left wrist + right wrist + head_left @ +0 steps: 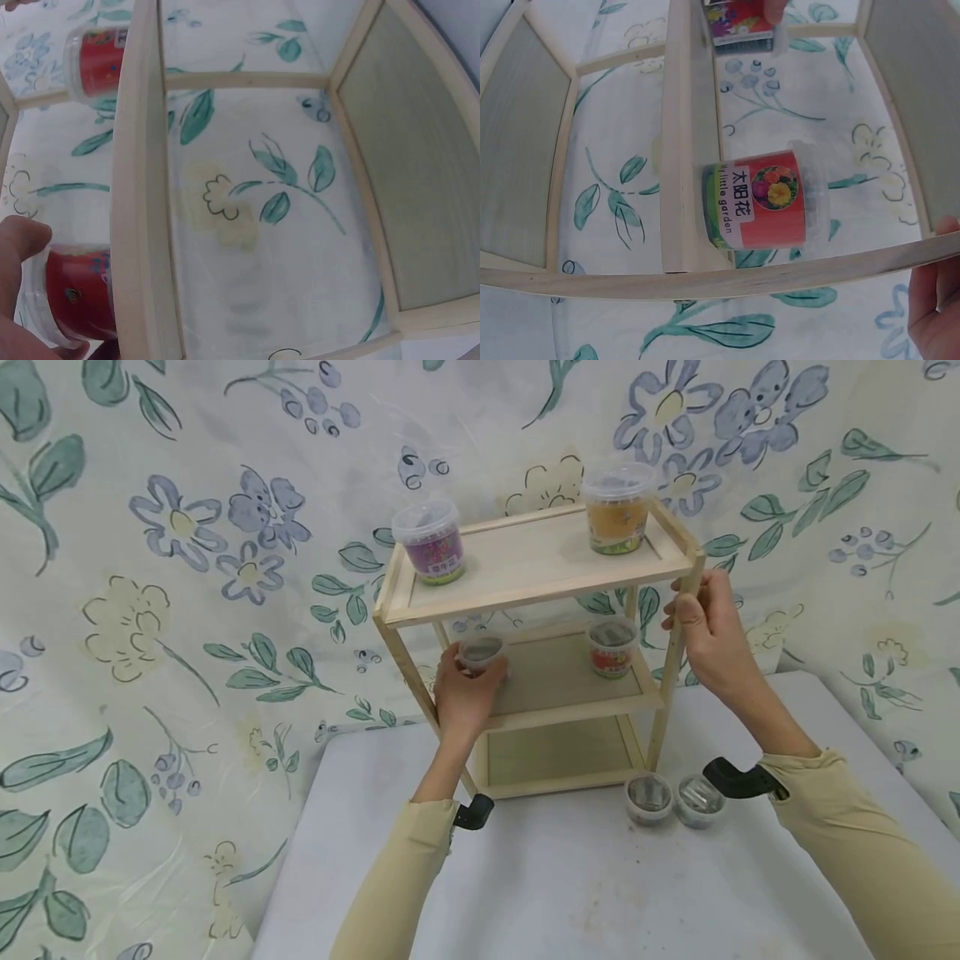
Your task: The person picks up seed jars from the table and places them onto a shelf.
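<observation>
A three-tier wooden shelf rack (525, 581) stands on a white table. At the left end of its middle shelf, my left hand (467, 697) grips a small plastic cup (482, 650), whose red label shows in the left wrist view. My right hand (712, 622) holds the rack's right front post (672, 668) near the top, with the thumb on the near side. Another red-labelled cup (611, 647), printed "My little garden", sits at the right end of the middle shelf. On the top shelf stand a purple-labelled cup (431, 547) at left and an orange-labelled cup (617, 514) at right.
Two clear-lidded cups (649, 799) stand side by side on the table, before the rack's right front foot. The bottom shelf (558, 752) lies low, close to the tabletop (555, 877). A floral cloth (247, 568) hangs behind the table.
</observation>
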`<action>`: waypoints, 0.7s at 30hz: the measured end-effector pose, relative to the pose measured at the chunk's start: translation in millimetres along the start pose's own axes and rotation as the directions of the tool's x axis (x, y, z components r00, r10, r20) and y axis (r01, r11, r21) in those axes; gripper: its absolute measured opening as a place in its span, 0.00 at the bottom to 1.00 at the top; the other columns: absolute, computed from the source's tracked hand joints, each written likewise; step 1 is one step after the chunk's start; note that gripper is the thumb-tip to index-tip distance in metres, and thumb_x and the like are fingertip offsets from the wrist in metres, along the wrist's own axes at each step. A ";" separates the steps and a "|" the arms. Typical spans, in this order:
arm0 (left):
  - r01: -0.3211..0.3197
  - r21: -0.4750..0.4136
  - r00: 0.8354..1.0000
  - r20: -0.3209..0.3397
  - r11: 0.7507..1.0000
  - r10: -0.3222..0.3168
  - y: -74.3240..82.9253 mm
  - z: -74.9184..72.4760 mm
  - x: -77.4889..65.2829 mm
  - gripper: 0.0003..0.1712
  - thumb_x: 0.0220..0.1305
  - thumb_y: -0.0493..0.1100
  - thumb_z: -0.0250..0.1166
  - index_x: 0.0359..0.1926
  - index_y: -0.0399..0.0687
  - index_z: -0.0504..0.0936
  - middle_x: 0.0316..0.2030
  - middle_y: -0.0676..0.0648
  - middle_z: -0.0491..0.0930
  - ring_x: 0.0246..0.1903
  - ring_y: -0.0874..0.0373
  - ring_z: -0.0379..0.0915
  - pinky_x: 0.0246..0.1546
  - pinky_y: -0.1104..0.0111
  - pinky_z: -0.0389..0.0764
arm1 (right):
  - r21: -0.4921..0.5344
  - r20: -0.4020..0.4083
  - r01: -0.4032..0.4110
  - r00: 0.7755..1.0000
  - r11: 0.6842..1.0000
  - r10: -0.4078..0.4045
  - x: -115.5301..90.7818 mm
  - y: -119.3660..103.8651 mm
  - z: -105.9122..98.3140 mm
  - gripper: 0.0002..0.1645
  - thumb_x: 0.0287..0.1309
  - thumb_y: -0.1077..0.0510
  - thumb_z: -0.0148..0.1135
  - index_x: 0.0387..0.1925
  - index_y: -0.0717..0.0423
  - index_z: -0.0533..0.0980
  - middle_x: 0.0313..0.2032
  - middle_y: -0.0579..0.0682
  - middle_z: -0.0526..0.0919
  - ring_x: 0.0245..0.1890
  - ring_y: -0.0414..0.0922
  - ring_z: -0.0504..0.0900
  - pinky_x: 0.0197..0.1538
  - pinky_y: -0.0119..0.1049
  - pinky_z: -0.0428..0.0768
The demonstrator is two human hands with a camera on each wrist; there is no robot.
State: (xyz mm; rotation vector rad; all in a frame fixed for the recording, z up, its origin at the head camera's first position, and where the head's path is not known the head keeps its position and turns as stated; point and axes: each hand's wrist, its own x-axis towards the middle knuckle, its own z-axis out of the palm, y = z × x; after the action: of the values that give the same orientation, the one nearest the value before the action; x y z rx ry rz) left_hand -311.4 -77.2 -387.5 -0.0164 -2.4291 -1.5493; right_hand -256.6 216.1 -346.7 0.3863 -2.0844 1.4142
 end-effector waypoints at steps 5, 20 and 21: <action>0.035 0.015 0.999 0.005 0.999 -0.035 2.2 0.3 1.8 0.42 0.57 0.56 0.66 0.68 0.44 0.64 0.50 0.40 0.73 0.44 0.51 0.74 0.38 0.62 0.77 | 0.005 -0.003 0.002 1.000 1.000 -0.002 0.0 0.4 -0.2 0.22 0.75 0.51 0.41 0.54 0.67 0.61 0.37 0.44 0.69 0.35 0.37 0.75 0.45 0.28 0.72; 0.042 0.066 0.999 -0.009 0.997 -0.042 3.4 1.3 -1.8 0.42 0.56 0.56 0.65 0.65 0.42 0.60 0.52 0.36 0.69 0.43 0.46 0.72 0.37 0.57 0.76 | 0.039 -0.036 0.028 0.999 0.999 -0.027 -0.3 4.4 -0.5 0.19 0.73 0.47 0.42 0.52 0.58 0.64 0.36 0.44 0.71 0.34 0.38 0.75 0.45 0.29 0.73; 0.039 0.068 0.999 -0.011 0.997 -0.039 2.9 1.8 -2.1 0.42 0.56 0.55 0.65 0.65 0.41 0.60 0.52 0.35 0.69 0.43 0.46 0.72 0.37 0.57 0.76 | 0.039 -0.038 0.028 0.999 0.999 -0.026 -0.2 4.5 -0.5 0.19 0.73 0.47 0.42 0.52 0.58 0.64 0.36 0.44 0.71 0.34 0.38 0.75 0.45 0.30 0.73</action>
State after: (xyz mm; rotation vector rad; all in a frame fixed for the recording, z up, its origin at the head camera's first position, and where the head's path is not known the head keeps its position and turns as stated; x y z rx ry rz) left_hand -309.3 -74.0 -386.1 0.0518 -2.4876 -1.4775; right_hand -258.6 218.3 -350.1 0.4000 -2.0167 1.4382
